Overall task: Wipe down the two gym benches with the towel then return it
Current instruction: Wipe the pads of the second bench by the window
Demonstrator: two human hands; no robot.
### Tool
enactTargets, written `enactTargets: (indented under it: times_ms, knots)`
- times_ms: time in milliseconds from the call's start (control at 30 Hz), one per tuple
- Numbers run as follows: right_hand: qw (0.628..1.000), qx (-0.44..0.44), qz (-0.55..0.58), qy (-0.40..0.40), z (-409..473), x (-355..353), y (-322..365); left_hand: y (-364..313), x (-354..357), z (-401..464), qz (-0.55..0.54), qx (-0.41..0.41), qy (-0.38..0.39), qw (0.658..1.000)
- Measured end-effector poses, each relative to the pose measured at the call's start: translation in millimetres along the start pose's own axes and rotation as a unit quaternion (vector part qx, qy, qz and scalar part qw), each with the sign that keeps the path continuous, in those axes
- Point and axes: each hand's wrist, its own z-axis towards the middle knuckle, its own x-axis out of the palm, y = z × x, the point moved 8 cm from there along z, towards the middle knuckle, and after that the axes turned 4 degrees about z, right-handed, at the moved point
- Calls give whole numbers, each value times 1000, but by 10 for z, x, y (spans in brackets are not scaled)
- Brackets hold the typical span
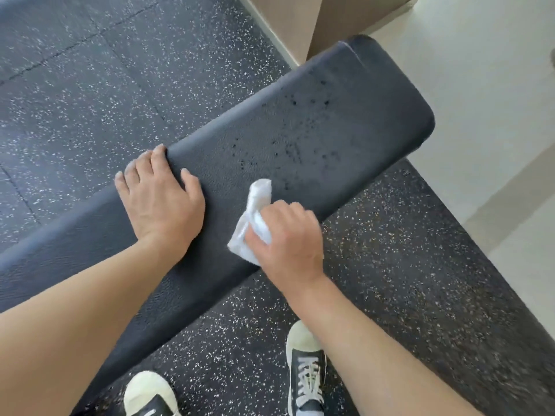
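While the bench (pixel 300 130) is steadied by the left hand (pixel 162 202), a white towel (pixel 255 217) is pressed on its pad by the right hand (pixel 288 235). The left hand is laid flat, with straight fingers spread over the far edge of the pad and nothing held. The fingers of the right hand are curled round the bunched towel, which lies on the near edge of the pad, right of the left hand.

The towel is judged to be light, soft and easily crumpled, so it can be gripped anywhere in a bunch; a fuller wad under the palm would probably give more contact. The pad looks like textured vinyl over foam, firm but slightly yielding. Dark wet-looking spots (pixel 300 145) are seen on the right part of the pad, and this part is judged as not yet wiped.

The legs of the bench are hidden under the pad, and its left end is cut off behind the left forearm. A second bench is not seen, nor the place where the towel must be returned. Part of the towel is covered by the right hand. Two shoes (pixel 306 370) are seen on the speckled floor (pixel 90 85), partly cut off.
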Motion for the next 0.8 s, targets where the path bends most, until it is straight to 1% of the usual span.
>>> enactTargets:
  times_ms: [67, 133, 200, 267, 333, 433, 500, 567, 600, 700, 800]
  knots:
    - [996, -85, 29, 31, -216, 220, 525, -18, -14, 6, -2, -2, -2, 1000]
    - [986, -153, 46, 51, -356, 352, 798, -26, -25, 12, -2, -7, -6, 1000]
    - [974, -208, 58, 74, -371, 347, 759, -21, -24, 19, -1, -12, -7, 1000]
    - [964, -247, 48, 86, -276, 221, 502, -33, -17, 13, 0, -8, -7, 1000]
    - [972, -228, 23, 49, -46, 21, 61, -37, -14, 6, 0, -3, -11, 1000]
    - [989, -142, -23, -17, 381, -254, -614, -33, -14, 13, 2, -4, -12, 1000]
    - [995, -85, -33, -36, 542, -296, -807, -43, -12, 21, 3, -2, -9, 1000]
    - [998, -46, -24, -44, 581, -210, -688, -34, -4, 23, 5, -2, -9, 1000]
    - [998, -42, -19, -34, 580, -106, -544, -23, 3, 19, 7, -3, -10, 1000]
    - [997, -75, -6, 21, 728, 280, -36, -30, 13, 28, 5, -5, -15, 1000]
    - [996, -75, 17, 40, 1015, 500, 280, -28, 19, 32, 10, -9, -10, 1000]
